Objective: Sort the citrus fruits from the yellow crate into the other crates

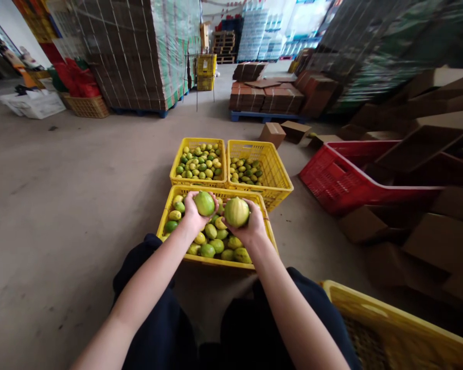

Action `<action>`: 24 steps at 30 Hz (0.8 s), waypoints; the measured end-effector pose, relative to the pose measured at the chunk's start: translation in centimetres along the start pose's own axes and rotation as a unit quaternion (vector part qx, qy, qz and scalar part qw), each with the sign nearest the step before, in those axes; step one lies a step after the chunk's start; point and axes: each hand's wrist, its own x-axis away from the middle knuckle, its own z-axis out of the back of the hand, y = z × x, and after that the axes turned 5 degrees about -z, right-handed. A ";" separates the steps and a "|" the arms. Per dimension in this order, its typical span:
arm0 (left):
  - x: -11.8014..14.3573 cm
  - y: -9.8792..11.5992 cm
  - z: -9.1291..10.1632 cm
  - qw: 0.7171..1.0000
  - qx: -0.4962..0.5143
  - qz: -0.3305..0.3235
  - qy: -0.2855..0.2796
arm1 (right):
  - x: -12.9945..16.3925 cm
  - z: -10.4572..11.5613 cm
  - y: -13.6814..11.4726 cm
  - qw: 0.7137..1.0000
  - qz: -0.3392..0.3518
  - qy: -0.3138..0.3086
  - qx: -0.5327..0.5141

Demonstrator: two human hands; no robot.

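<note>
In the head view, the left hand [194, 213] is closed around a green fruit [204, 203], and the right hand [250, 223] grips a paler yellow-green fruit [236, 211]. Both fruits are held just above the nearest yellow crate [168, 210], which is full of fruit. Two more yellow crates [278, 177] stand behind it, and a red crate [332, 177] lies to the right.

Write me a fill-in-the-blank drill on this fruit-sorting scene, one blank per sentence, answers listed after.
1. The left hand holds a green fruit; the right hand holds a paler, ____ one.
2. Both hands hover over the nearest ____ crate.
3. Beyond it stand ____ more yellow crates holding fruit.
4. The tilted crate to the right is ____.

Missing words: larger; yellow; two; red
</note>
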 end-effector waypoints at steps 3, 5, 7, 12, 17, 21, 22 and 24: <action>-0.1 0.4 0.6 0.985 0.159 0.044 0.041 | 0.5 -0.3 -0.3 0.998 -0.010 -0.002 -0.067; -0.1 0.8 0.8 0.970 0.232 0.054 0.052 | 0.7 -0.5 -0.3 0.995 -0.022 -0.008 -0.099; -0.1 1.1 0.9 0.948 0.305 0.079 0.051 | 0.8 -0.7 -0.3 0.993 -0.042 -0.005 -0.111; 0.0 1.2 1.1 0.890 0.422 0.172 0.013 | 0.7 -0.8 -0.3 0.992 -0.084 -0.004 -0.096; 0.0 1.0 1.0 0.858 0.480 0.181 0.003 | 0.5 -0.7 -0.1 0.993 -0.066 -0.016 -0.095; 0.1 1.5 0.7 0.868 0.477 0.137 0.008 | 0.5 -0.7 -0.1 0.997 -0.031 -0.022 -0.071; 0.2 1.7 0.6 0.874 0.470 0.126 0.009 | 0.5 -0.7 -0.1 0.998 -0.014 -0.019 -0.066; 0.2 1.9 0.4 0.885 0.454 0.108 0.003 | 0.6 -0.8 -0.2 0.998 0.015 -0.012 -0.056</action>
